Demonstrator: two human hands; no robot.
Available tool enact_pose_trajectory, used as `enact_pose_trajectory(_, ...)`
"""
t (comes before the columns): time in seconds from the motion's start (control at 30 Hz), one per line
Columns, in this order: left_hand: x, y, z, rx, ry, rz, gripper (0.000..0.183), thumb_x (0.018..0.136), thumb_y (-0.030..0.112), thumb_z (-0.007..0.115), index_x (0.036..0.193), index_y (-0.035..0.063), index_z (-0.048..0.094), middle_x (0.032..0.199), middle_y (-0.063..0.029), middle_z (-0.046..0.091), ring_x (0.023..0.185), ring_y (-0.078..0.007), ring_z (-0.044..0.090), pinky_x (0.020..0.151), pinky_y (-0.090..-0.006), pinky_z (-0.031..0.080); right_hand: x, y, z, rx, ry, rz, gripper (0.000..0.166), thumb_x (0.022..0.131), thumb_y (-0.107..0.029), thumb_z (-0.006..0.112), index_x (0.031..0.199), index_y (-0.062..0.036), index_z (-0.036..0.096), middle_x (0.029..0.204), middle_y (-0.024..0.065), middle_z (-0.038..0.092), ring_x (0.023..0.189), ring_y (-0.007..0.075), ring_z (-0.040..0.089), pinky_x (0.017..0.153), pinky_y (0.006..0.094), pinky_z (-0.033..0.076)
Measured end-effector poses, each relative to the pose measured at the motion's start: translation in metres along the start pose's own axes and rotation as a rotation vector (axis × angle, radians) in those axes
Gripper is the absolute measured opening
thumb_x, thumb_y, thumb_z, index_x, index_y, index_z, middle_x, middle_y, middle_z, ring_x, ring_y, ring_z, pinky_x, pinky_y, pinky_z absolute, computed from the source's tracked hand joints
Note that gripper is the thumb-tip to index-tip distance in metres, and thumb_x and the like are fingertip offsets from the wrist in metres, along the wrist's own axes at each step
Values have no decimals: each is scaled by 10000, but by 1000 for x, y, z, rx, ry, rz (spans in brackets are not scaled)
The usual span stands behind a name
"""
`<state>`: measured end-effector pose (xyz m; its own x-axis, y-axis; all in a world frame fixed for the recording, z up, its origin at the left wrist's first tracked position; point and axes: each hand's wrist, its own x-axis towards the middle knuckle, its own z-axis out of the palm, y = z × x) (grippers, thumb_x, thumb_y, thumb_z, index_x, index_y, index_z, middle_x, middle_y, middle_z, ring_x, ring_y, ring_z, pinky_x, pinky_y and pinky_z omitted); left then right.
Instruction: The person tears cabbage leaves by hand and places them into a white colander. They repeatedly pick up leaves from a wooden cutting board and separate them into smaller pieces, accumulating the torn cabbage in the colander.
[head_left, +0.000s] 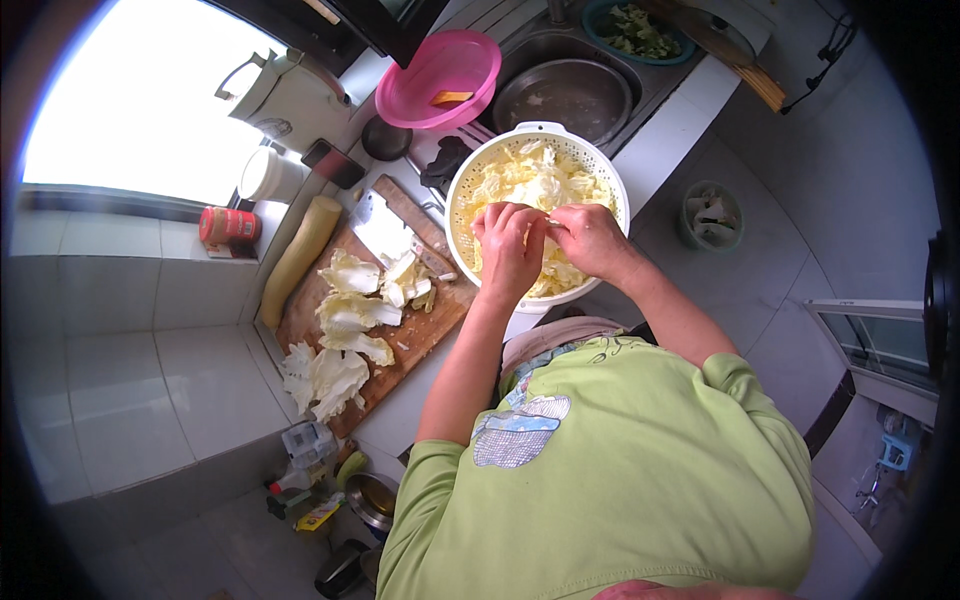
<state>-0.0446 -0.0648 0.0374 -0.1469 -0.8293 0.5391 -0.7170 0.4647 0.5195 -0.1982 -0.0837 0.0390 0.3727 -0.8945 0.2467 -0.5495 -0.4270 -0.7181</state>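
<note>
Over a white plastic colander (609, 177) full of torn napa cabbage (536, 180), my left hand (514, 244) and my right hand (592, 240) meet fingertip to fingertip. Pinched between them is a small pale piece, likely cabbage leaf, mostly hidden by the fingers. Left of the colander lies a wooden cutting board (442, 319) bearing several loose cabbage leaves (341, 379). A cleaver (386, 225) rests on the board's far part, its wooden handle towards the colander.
Beyond the colander are a pink basin (480, 67) and a sink holding a metal basin (562, 97). A teal bowl of greens (641, 34) stands at the back. A long pale gourd (304, 255) lies beside the board. On the floor at right is a small bin (711, 217) with scraps.
</note>
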Motion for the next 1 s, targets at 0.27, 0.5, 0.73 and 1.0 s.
enact_pose_trajectory(0.27,-7,-18,2,-175,-44,-154,30,849,47,630,862,20,633,816,-122,641,803,-272,612,721,-342,462,0,-3,-3,-9,1,58,99,789,-110,639,803,-13,655,773,199,642,734,369,634,681,436,508)
enact_pose_trajectory(0.5,-14,-23,9,-295,-86,-427,38,868,35,614,888,18,642,813,-74,659,750,-167,615,677,-300,478,0,-4,1,36,12,1,97,789,-111,635,793,-15,648,767,193,636,729,368,628,675,441,502)
enact_pose_trajectory(0.73,-7,-19,4,-306,-27,-317,62,848,20,622,906,6,640,797,-82,647,716,-173,614,662,-297,481,2,-2,-10,48,42,48,97,790,-111,640,777,-15,638,740,191,630,718,372,624,662,444,501)
enact_pose_trajectory(1.0,-13,-26,9,-146,-81,-401,51,856,46,611,839,-1,620,754,-126,601,641,-196,569,583,-299,444,3,0,-9,72,66,32,103,784,-111,651,765,-12,630,730,196,625,705,373,623,640,436,501)
